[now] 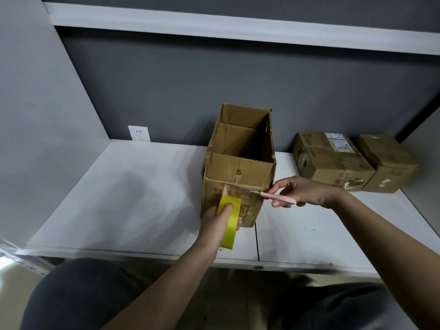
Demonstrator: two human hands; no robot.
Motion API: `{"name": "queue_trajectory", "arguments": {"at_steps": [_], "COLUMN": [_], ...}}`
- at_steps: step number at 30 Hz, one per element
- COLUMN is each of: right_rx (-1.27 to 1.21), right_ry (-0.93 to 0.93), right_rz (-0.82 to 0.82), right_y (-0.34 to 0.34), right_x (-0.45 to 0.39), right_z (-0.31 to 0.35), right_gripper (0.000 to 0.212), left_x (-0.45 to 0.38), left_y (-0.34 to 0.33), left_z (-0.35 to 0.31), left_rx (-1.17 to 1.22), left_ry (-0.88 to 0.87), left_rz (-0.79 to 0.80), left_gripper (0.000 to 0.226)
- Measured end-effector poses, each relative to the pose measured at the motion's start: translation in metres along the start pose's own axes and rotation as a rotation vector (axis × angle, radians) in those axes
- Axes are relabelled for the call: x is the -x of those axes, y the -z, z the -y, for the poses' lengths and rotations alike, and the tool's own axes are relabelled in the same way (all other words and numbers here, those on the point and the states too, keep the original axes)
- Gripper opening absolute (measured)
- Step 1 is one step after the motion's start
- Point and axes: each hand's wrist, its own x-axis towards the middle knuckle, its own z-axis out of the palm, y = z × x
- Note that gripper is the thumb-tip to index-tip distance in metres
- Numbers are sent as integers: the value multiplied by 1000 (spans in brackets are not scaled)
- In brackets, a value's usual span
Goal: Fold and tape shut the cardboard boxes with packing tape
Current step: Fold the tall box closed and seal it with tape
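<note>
An open cardboard box [240, 163] stands upright on the white shelf [114, 191], its top flaps raised. My left hand [215, 228] grips a yellow tape roll [229, 222] against the box's near face. A clear strip of tape [226, 190] runs from the roll up the box. My right hand [302, 192] holds pink-handled scissors [273, 195], and the blades reach left across the tape strip just above the roll.
Two closed cardboard boxes [333, 160] [390, 165] sit side by side at the back right of the shelf. A white wall socket [139, 133] is at the back left. A grey side panel [35, 115] bounds the left. Another shelf [214, 25] hangs overhead.
</note>
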Motion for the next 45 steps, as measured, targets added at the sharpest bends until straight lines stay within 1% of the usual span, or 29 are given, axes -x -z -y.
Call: {"name": "queue_trajectory", "arguments": {"at_steps": [10,14,24,26,29,30,32,36,40,45], "right_rx": [16,7,6,14,17,22,32,29,22,28], "right_ry": [54,33,10,8,0,4,15,21,45,68], "right_rz": [-42,-3,18,34,66,68,55,15,9,2], "right_y": [0,-3,-5,-6,-10,-11,-11,-10,-9,-8], "right_x": [1,2,7,7,7,8,9,10,11,12], "right_z": [3,5,15,19,24,26,28,26,24,25], "right_gripper": [36,35,35,41,58,59,55,42,25,25], "left_x": [2,3,2,1,-1,-1,-3,-4,-5,-5], "left_y": [3,4,10,11,12,12,13,16,17,19], "left_z": [-1,-4,0,0,1,1,2,4,4,6], "left_rx": [-2,-18,-81,-86,-78,-80,-86,-94,-98,-117], "left_ry": [2,-7,-56,-56,-59,-61,-61,-61,-59,-70], "left_rz": [15,15,9,8,7,9,14,27,26,32], "left_gripper": [20,22,22,22,22,22,21,20,18,19]}}
